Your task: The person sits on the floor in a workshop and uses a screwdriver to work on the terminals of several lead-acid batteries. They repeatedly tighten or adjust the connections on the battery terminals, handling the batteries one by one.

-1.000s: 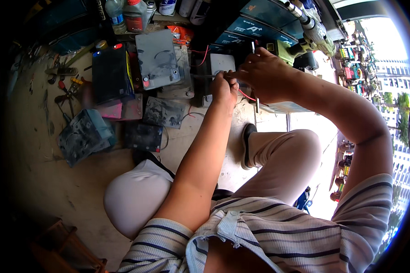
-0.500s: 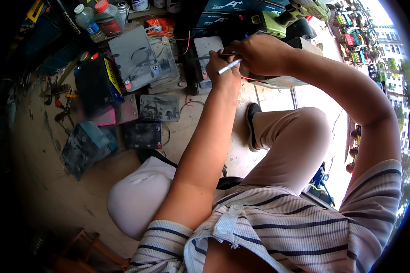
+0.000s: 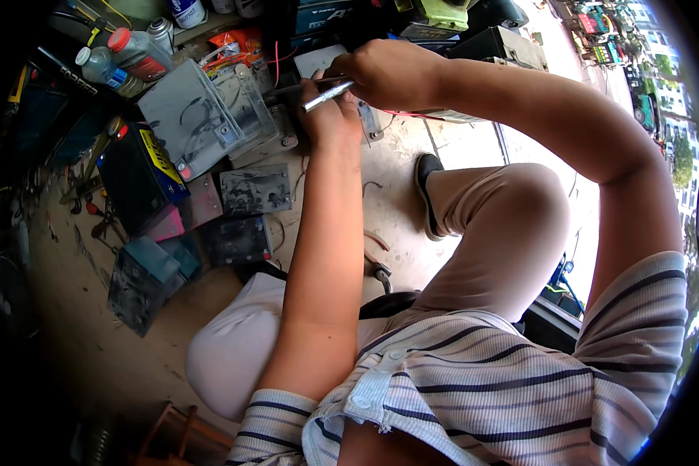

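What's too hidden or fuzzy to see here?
In the head view:
One end of the silver rod, behind the right hand.
Middle of the grey battery, behind the left hand.
Top of the green tool, cut by the upper edge.
Small red thing, too tiny to name.

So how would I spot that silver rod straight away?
Follow the two bare forearms upward to where the left hand and right hand meet. The silver rod slants in front of the left hand, one end by the right. Its shine sets it apart from the smudged grey case to its left.
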Tool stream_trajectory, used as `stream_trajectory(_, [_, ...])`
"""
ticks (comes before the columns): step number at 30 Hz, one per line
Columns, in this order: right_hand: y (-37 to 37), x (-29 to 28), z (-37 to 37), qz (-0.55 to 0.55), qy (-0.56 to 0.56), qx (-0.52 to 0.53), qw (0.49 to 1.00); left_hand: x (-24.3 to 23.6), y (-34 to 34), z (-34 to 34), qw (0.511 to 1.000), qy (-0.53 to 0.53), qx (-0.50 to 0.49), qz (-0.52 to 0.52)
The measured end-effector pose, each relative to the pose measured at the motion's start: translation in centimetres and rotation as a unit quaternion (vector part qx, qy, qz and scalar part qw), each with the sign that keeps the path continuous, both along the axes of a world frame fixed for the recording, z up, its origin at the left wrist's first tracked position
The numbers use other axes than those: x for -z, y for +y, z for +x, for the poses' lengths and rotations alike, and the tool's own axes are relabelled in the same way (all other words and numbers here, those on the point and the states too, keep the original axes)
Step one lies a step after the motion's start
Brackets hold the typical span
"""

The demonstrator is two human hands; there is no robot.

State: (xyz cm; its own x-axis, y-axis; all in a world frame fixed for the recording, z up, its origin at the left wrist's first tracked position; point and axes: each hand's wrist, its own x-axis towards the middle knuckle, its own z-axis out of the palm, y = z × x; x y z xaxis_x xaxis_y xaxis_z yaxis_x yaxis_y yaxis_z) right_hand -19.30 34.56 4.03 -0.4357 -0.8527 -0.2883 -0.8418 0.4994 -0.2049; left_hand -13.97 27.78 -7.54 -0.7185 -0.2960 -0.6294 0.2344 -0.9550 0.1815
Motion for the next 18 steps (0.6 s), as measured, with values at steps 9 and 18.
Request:
stream_trajectory(9, [-0.9,1.0,-1.3,-0.026,0.008,-0.017,0.999,1.2,-1.0,-0.3,0.998,0.044,0.032,-0.037])
stream_trajectory(18, [-4.0,-0.7,-2.6,0.02,0.032,-0.118,0.992,0.5,-2.2,-0.4,0.996,0.09,-0.027,-0.012])
